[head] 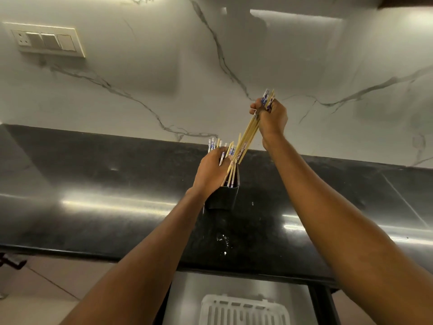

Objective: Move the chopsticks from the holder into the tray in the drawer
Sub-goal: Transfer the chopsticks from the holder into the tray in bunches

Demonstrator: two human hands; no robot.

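A black holder (pixel 223 198) stands on the dark countertop (pixel 93 184), with several bamboo chopsticks (pixel 212 144) with blue-and-white patterned tops sticking out of it. My left hand (pixel 210 171) is closed around the bunch at the holder's mouth. Up and to the right, my right hand (pixel 273 118) grips a small bundle of chopsticks (pixel 248 134) near their patterned ends, tips slanting down toward the holder. At the bottom edge, a white slotted tray (pixel 243 310) lies in the open drawer (pixel 187 299).
A white marble backsplash (pixel 164 78) rises behind the counter, with a switch-and-socket plate (pixel 46 41) at the upper left. Tiled floor (pixel 46 289) shows at the lower left, below the counter's front edge.
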